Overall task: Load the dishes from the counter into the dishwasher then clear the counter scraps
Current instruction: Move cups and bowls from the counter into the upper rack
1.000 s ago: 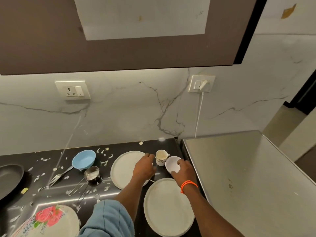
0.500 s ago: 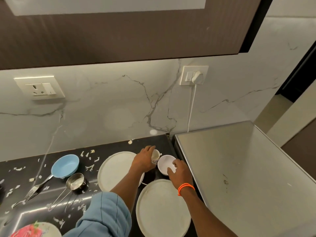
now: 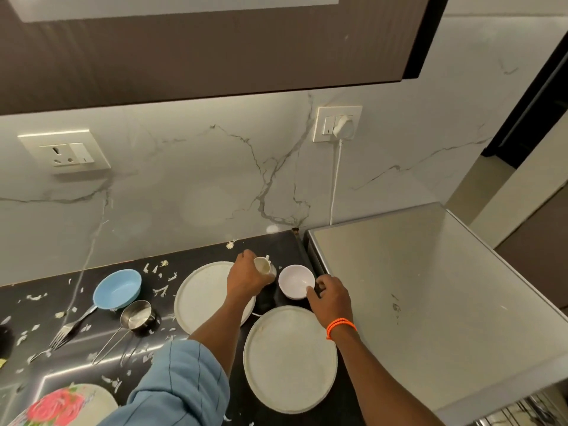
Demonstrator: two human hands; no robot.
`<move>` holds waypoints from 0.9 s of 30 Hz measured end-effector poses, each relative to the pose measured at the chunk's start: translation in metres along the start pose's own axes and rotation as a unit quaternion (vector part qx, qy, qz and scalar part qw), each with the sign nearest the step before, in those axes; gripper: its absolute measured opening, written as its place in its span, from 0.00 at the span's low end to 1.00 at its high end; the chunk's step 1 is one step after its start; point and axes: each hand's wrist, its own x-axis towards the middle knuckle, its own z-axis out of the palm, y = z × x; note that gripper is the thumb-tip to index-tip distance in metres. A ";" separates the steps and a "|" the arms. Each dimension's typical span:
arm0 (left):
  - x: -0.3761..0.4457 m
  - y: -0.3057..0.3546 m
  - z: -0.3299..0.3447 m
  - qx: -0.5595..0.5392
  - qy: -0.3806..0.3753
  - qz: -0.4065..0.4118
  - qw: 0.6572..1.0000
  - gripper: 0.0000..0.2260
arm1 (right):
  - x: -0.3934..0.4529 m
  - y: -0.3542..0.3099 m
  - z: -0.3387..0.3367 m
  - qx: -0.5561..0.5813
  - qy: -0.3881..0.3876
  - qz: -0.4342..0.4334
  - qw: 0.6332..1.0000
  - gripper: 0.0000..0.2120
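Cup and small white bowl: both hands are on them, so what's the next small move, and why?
Probably lift both clear of the counter. The left hand grips the cup, already tilted, and the right hand pinches the white bowl at its rim. The large plates lie just in front, so rise before carrying them right.

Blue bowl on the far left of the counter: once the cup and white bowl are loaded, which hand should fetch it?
Probably the left. The left hand, gripping the cup, is nearer the blue bowl; the right hand, pinching the white bowl, would have to cross both plates.
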 end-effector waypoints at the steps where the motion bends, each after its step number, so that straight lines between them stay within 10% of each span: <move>1: -0.005 0.002 -0.001 -0.036 0.009 -0.011 0.999 0.31 | -0.002 0.001 -0.003 0.002 0.002 0.005 1.000 0.09; 13: -0.096 0.093 0.046 -0.294 -0.059 0.027 0.954 0.28 | -0.045 0.053 -0.082 0.126 0.001 0.157 0.980 0.31; 27: -0.292 0.230 0.208 -0.416 -0.393 0.041 0.819 0.25 | -0.182 0.204 -0.269 0.377 0.089 0.300 0.872 0.22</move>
